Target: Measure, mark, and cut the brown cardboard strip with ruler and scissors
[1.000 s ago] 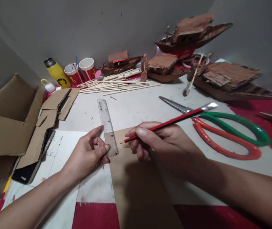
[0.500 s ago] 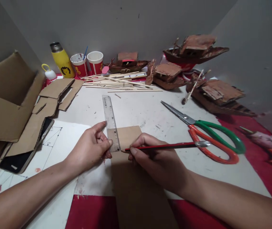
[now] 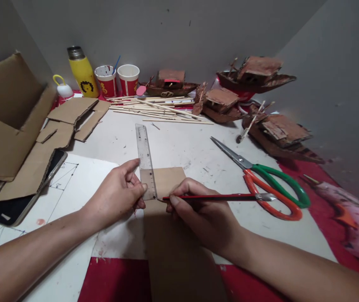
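My left hand (image 3: 121,188) pinches the side of a clear plastic ruler (image 3: 145,157), thumb on top. The ruler's near end lies across a strip of brown cardboard (image 3: 169,176), and its far end reaches out over the white sheet. In my right hand (image 3: 201,209) is a red and black pencil (image 3: 210,198), held low near its point. That point rests at the ruler's near right corner, on or just above the cardboard. The strip runs toward me beneath my right hand, partly in shadow.
Scissors (image 3: 255,176) with green and orange handles lie at right, beside a pink glue gun (image 3: 349,214). Cardboard pieces (image 3: 61,130) and a phone (image 3: 15,209) are at left. Behind are thin sticks (image 3: 157,110), paper cups (image 3: 129,79), a yellow bottle (image 3: 84,75) and model boats (image 3: 221,102).
The pencil point has moved slightly left, to the ruler's corner. The ruler and left hand hold nearly the same place. The view has shifted a little.
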{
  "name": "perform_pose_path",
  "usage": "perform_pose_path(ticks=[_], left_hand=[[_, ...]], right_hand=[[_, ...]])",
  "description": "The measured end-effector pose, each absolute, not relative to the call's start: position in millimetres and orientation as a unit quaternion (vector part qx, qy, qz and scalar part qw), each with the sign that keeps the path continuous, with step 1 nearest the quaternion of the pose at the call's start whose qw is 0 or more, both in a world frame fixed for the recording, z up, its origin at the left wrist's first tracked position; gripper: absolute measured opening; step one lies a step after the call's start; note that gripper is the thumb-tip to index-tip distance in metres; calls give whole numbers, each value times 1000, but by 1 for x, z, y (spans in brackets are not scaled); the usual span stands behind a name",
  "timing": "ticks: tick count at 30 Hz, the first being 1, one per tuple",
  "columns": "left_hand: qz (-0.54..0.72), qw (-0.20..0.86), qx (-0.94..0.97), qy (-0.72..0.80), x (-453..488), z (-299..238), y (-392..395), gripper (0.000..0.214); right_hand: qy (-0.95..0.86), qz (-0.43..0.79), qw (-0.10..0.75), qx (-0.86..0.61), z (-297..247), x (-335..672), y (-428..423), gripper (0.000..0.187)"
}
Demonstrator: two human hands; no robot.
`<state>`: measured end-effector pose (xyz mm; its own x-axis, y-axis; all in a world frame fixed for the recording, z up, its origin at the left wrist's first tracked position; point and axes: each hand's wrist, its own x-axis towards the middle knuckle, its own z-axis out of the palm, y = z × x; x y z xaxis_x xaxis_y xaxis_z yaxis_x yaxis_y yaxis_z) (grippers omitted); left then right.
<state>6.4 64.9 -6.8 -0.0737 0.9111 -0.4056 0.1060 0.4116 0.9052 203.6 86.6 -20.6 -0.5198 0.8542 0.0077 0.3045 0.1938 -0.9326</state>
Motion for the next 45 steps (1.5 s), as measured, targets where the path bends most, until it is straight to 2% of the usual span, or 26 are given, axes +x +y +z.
perform_pose_path(ticks=[24,28,40,45], left_hand=[[364,547,406,635,5,-6,65,78],[377,547,411,625,5,-13,65,77],[366,534,422,635,2,-14,67,91],[349,509,409,672,6,-10,70,91]], right_hand=[[-766,457,255,-373,-22,206,87,11],[-752,455,240,-413,-23,203,86,11],[-755,452,262,-397,-12,198,89,10],[-766,433,230,-417,-12,200,91,9]])
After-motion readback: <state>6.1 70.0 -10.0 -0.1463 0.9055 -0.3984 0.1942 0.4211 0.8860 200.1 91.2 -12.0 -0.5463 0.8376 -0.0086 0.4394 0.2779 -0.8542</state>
